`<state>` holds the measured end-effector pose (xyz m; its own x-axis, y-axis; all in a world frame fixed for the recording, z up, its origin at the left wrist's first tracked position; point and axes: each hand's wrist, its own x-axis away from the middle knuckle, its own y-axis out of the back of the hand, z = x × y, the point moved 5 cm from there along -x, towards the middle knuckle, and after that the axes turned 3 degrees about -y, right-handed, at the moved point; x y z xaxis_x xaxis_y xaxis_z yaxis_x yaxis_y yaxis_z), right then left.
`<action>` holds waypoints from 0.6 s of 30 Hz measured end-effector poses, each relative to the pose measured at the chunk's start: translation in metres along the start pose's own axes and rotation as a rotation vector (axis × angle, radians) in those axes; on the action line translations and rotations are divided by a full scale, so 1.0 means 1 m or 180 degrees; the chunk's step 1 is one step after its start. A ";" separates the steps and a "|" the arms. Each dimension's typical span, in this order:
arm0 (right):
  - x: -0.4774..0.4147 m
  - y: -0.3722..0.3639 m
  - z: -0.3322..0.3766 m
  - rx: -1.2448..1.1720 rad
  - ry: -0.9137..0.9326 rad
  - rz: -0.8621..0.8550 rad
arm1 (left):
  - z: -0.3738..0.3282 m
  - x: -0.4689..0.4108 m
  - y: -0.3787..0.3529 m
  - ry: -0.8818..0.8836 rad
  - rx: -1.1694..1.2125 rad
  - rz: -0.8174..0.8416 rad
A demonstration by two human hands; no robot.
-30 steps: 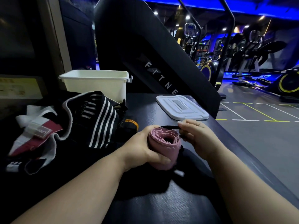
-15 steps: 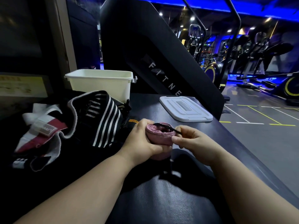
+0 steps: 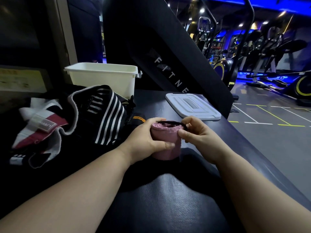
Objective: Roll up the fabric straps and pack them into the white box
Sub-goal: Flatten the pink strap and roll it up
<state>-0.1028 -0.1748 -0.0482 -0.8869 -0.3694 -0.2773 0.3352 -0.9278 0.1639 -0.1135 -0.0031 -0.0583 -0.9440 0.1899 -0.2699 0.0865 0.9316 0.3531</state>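
The left hand (image 3: 143,140) grips the pink rolled strap (image 3: 165,137). Its fingers (image 3: 165,145) are curled closed round the roll, with the thumb lying across the near side. The roll stands on end, near the middle of the dark bench (image 3: 168,199). The right hand (image 3: 200,137) has its fingers (image 3: 183,132) closed in a pinch on a black elastic band (image 3: 170,122), which is stretched across the top of the roll. One fingertip also presses the roll's right edge.

The white box (image 3: 101,78) sits open at the far left of the bench, well apart from the roll. Its white lid (image 3: 193,105) lies flat to the right of it. Loose straps are heaped at the left, among them a black strap with white stripes (image 3: 107,115).

A pale label (image 3: 44,126) on a red and white strap carries upside-down letters too small to read with certainty. The slanted black panel (image 3: 168,64) behind the bench shows the white letters "FITNE", the rest cut off by the bench edge.
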 end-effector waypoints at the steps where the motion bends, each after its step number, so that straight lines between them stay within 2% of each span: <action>1: -0.001 0.000 0.001 -0.0038 -0.0005 -0.0032 | -0.002 0.001 0.000 -0.0003 -0.0062 -0.0088; 10: 0.002 -0.006 0.000 -0.0379 -0.0105 0.0074 | -0.011 -0.001 0.003 -0.0026 -0.0519 -0.0627; 15: -0.001 0.001 0.000 0.0040 -0.0032 0.0030 | -0.010 -0.002 0.004 -0.0024 -0.0540 -0.0759; 18: -0.001 0.002 -0.001 0.0035 -0.0059 0.0047 | -0.009 -0.003 0.003 -0.0002 -0.0479 -0.0789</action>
<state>-0.1007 -0.1760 -0.0488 -0.8876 -0.3819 -0.2573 0.3449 -0.9216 0.1782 -0.1137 -0.0036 -0.0483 -0.9302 -0.0375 -0.3652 -0.1951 0.8932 0.4052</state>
